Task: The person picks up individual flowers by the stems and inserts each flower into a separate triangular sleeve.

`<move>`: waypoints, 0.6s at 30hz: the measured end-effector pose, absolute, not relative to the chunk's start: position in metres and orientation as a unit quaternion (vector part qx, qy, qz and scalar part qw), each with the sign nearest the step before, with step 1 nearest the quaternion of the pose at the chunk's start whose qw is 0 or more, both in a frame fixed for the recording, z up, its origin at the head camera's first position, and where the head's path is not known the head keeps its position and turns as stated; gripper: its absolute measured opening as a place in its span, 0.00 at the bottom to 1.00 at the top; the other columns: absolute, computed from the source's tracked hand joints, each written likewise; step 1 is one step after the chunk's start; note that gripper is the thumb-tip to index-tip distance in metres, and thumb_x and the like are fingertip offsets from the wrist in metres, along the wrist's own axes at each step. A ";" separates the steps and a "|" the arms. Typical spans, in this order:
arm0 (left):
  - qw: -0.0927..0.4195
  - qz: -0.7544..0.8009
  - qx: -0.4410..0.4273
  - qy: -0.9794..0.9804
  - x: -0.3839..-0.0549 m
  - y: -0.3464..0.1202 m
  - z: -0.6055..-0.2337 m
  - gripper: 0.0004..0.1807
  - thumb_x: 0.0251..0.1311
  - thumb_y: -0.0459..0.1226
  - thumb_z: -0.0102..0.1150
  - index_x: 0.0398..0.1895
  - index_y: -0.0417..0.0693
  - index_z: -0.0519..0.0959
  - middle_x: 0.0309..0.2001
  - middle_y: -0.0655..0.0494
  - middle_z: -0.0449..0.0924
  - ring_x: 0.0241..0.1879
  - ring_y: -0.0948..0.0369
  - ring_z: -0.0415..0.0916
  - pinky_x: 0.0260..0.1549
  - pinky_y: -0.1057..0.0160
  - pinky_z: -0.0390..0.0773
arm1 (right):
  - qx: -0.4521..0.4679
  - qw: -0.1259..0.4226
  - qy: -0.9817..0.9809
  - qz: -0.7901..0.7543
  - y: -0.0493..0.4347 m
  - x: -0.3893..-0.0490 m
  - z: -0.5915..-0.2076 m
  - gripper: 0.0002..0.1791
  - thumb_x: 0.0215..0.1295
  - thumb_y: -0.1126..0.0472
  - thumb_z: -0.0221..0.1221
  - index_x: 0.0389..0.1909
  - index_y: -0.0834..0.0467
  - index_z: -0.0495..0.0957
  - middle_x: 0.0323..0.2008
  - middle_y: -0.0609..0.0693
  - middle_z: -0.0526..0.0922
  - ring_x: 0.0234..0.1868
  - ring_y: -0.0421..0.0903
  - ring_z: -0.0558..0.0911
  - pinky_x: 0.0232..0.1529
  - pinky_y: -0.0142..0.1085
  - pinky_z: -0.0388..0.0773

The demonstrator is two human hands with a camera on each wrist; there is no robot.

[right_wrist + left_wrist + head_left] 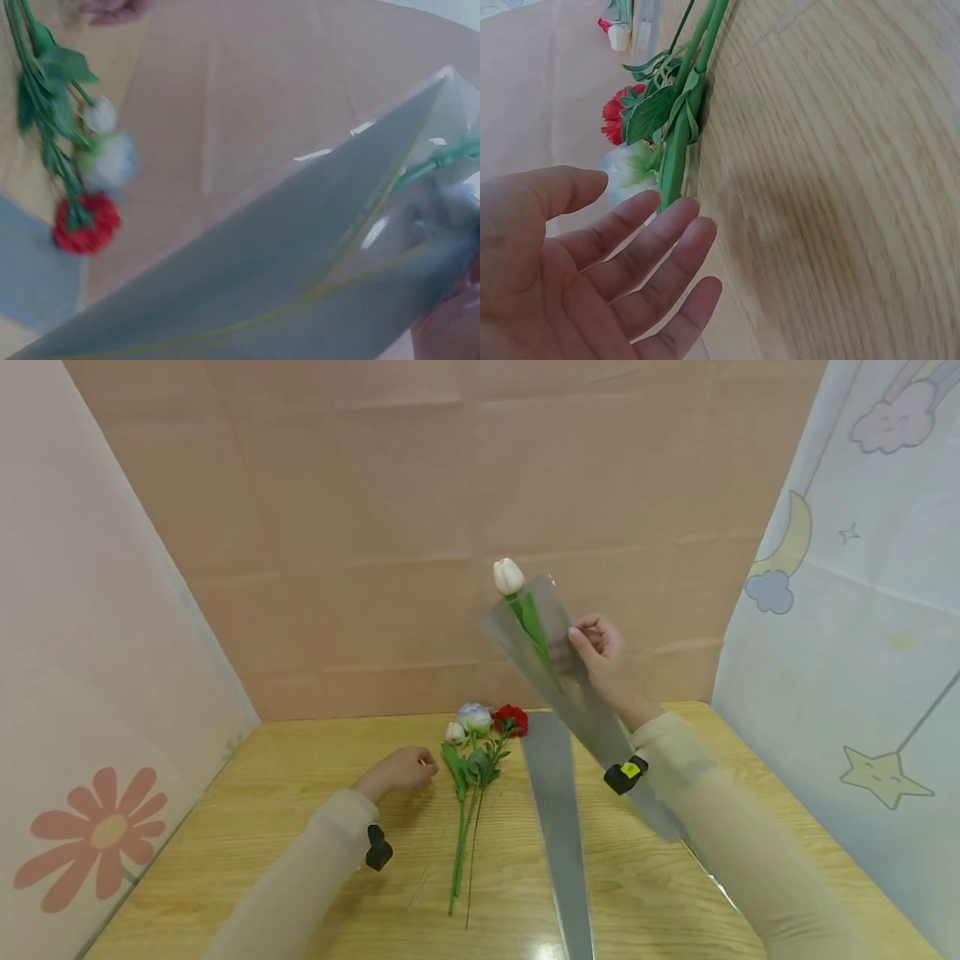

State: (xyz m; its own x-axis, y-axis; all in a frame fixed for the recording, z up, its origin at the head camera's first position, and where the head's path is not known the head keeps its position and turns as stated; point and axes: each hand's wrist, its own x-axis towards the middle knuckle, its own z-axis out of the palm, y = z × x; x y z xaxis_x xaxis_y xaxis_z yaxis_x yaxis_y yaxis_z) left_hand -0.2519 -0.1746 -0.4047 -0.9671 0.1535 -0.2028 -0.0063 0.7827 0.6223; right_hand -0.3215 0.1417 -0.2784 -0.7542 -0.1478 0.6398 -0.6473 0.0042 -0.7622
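While left hand (408, 768) hangs loose, right hand (602, 658) pinches wrapper (592, 722)

Your long sleeves (296, 872): two, cream. Behind your bare hands (405, 770): two black wrist cameras (378, 848), right one with yellow patch (630, 770).

Flowers (478, 767), grey wrapper (553, 810) on wooden table (277, 777)
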 end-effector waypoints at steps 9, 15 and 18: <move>0.109 0.357 0.032 0.927 -0.252 -0.176 -0.404 0.17 0.73 0.38 0.45 0.54 0.36 0.75 0.41 0.43 0.81 0.39 0.51 0.80 0.42 0.51 0.80 | 0.271 0.164 -0.835 0.450 0.202 -0.342 -0.211 0.12 0.75 0.60 0.48 0.46 0.68 0.66 0.30 0.43 0.79 0.28 0.31 0.74 0.30 0.25 0.71; 0.108 0.354 0.031 0.928 -0.251 -0.180 -0.408 0.16 0.73 0.38 0.45 0.52 0.36 0.75 0.39 0.43 0.81 0.36 0.52 0.79 0.40 0.52 0.80 | 0.226 0.084 -0.921 0.305 0.228 -0.361 -0.228 0.17 0.75 0.57 0.46 0.47 0.69 0.67 0.39 0.63 0.76 0.37 0.49 0.72 0.37 0.36 0.68; 0.107 0.350 0.032 0.930 -0.250 -0.181 -0.411 0.15 0.72 0.38 0.46 0.51 0.37 0.76 0.36 0.44 0.81 0.34 0.52 0.79 0.37 0.54 0.79 | 0.215 0.049 -0.929 0.296 0.240 -0.369 -0.259 0.16 0.76 0.58 0.45 0.46 0.70 0.67 0.40 0.65 0.73 0.42 0.56 0.70 0.41 0.41 0.66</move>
State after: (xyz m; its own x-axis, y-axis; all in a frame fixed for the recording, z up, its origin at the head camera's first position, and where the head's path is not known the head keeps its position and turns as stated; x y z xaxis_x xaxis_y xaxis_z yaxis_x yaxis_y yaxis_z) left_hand -0.2499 -0.1811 -0.4107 -0.9750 0.1340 -0.1771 -0.0159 0.7531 0.6577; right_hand -0.3695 0.2403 -0.2594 -0.9030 -0.3704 0.2176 -0.4280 0.7322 -0.5298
